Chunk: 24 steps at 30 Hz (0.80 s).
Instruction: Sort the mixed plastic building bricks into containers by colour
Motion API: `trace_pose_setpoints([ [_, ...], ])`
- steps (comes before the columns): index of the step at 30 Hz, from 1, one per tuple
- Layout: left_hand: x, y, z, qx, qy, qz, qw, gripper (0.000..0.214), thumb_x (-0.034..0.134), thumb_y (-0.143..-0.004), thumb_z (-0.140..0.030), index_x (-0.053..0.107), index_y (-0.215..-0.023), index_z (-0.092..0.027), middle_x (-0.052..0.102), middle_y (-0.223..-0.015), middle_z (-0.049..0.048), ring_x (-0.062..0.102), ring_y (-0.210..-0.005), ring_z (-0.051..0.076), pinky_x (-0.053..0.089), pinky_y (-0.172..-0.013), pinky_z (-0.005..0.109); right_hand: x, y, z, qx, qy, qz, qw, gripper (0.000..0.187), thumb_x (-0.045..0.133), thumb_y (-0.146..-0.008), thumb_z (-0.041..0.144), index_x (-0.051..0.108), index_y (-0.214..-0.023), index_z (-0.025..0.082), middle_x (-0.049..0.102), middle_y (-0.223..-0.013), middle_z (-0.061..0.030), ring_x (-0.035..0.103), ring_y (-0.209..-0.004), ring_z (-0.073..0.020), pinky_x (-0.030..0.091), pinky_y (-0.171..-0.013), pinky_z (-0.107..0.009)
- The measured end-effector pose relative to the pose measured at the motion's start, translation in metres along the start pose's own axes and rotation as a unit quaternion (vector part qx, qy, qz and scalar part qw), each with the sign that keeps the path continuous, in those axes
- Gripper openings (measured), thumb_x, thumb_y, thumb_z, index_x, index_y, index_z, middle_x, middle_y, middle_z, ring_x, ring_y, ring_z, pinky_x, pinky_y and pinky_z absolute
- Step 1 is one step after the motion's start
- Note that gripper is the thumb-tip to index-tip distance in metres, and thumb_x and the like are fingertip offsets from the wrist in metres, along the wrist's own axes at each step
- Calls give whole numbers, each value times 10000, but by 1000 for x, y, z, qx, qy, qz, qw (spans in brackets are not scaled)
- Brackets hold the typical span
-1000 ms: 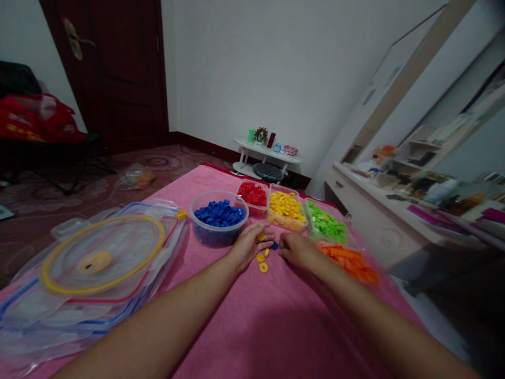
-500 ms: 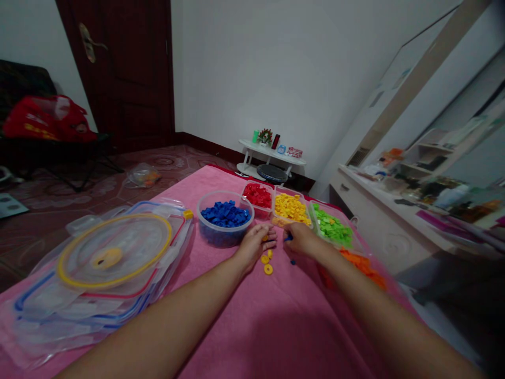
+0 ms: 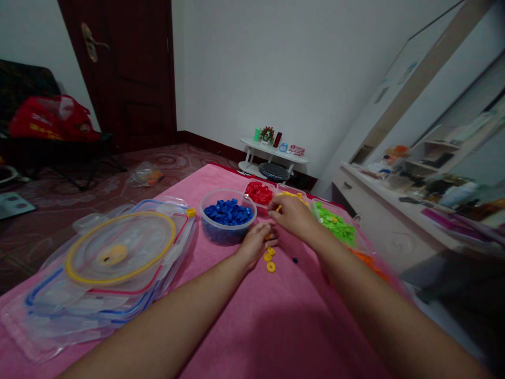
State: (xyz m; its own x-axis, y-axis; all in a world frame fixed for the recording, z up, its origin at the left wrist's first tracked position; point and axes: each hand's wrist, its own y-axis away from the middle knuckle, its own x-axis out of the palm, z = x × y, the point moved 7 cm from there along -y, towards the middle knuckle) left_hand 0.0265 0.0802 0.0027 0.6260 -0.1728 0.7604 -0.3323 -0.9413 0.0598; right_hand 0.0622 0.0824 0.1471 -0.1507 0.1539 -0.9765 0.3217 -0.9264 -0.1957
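My left hand (image 3: 257,242) rests on the pink cloth beside the round tub of blue pieces (image 3: 228,212), its fingers curled on an orange-yellow piece (image 3: 268,236). Slightly above and to the right, my right hand (image 3: 292,215) pinches a small yellow piece (image 3: 279,208). It partly covers the box of yellow pieces (image 3: 290,195). Below my left hand lie several yellow ring-shaped pieces (image 3: 270,267). A small dark blue piece (image 3: 295,260) sits to the right of them. Exactly how many pieces my left hand holds is hidden.
Clear boxes of red pieces (image 3: 259,193) and green pieces (image 3: 335,223) stand along the far side. Orange pieces (image 3: 369,263) show beyond my right forearm. Stacked plastic lids (image 3: 118,252) cover the table's left side. A dresser (image 3: 379,221) stands to the right.
My right hand has moved up and slightly left, from low on the cloth to the yellow box. A blue piece showed at its fingers before; now a yellow one does. My left hand stays nearly in place.
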Motion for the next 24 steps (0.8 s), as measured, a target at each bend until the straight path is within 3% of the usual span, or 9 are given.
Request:
trace_pose_setpoints([
  [3, 1, 1, 0, -6, -10, -7, 1000, 119, 470, -880, -141, 578, -900, -94, 630, -817, 95, 621, -690, 127, 506, -681, 262, 34, 32, -33, 60, 134, 169, 975, 146, 594, -748, 202, 701, -831, 149, 699, -879, -134, 642, -817, -243, 438, -672, -310],
  [6, 0, 2, -1, -6, -26, -27, 999, 131, 474, -888, -155, 578, -924, -85, 635, -810, 105, 619, -685, 126, 509, -689, 268, 58, 59, -47, 57, 147, 230, 960, 175, 586, -704, 101, 702, -835, 114, 697, -902, -173, 646, -816, -257, 429, -651, -305],
  [9, 0, 4, -1, -6, -29, -29, 999, 125, 497, -877, -164, 585, -924, -87, 638, -807, 108, 617, -686, 126, 511, -689, 267, 64, 63, -48, 40, 114, 220, 968, 186, 551, -693, 42, 693, -789, 116, 701, -849, -146, 635, -759, -207, 401, -619, -262],
  [13, 0, 3, -2, 2, -22, -8, 1000, 96, 555, -839, -180, 595, -877, -101, 632, -799, 91, 616, -689, 130, 505, -675, 262, 36, 39, -26, 14, 60, 158, 986, 141, 531, -768, 119, 670, -753, 134, 684, -768, -91, 590, -673, -150, 370, -586, -238],
  [15, 1, 2, -2, 7, -17, 6, 1000, 83, 598, -799, -178, 598, -848, -111, 637, -825, 89, 620, -708, 136, 504, -679, 266, 10, 24, -5, -7, 2, 84, 996, 134, 528, -797, 155, 658, -831, 153, 680, -808, -48, 583, -705, -127, 382, -621, -219],
  [17, 2, 2, -2, 6, -10, 10, 1000, 77, 608, -773, -159, 601, -836, -117, 642, -831, 84, 619, -718, 137, 505, -692, 272, -20, 16, 13, -34, -101, -49, 993, 111, 547, -807, 197, 644, -842, 156, 671, -825, -30, 579, -728, -123, 396, -653, -218],
  [19, 3, 2, -2, 4, -3, 12, 1000, 95, 586, -775, -150, 609, -862, -121, 646, -819, 74, 614, -717, 135, 505, -689, 268, -31, 18, 21, -50, -150, -115, 981, 100, 557, -802, 210, 642, -813, 158, 665, -819, -27, 574, -738, -130, 397, -663, -226],
  [21, 5, 3, -4, 6, 3, 13, 1000, 118, 559, -796, -160, 618, -893, -125, 649, -821, 67, 605, -707, 127, 496, -656, 241, -14, 22, 18, -36, -127, -69, 989, 93, 563, -789, 204, 647, -782, 167, 661, -792, -30, 570, -725, -136, 384, -646, -233],
  [24, 6, 6, -5, 5, 11, 4, 1000, 146, 519, -841, -217, 625, -870, -122, 641, -805, 64, 588, -676, 117, 472, -603, 213, 32, 37, 0, 9, -72, 68, 995, 84, 619, -749, 251, 649, -786, 181, 661, -776, -36, 570, -696, -152, 363, -611, -250],
])
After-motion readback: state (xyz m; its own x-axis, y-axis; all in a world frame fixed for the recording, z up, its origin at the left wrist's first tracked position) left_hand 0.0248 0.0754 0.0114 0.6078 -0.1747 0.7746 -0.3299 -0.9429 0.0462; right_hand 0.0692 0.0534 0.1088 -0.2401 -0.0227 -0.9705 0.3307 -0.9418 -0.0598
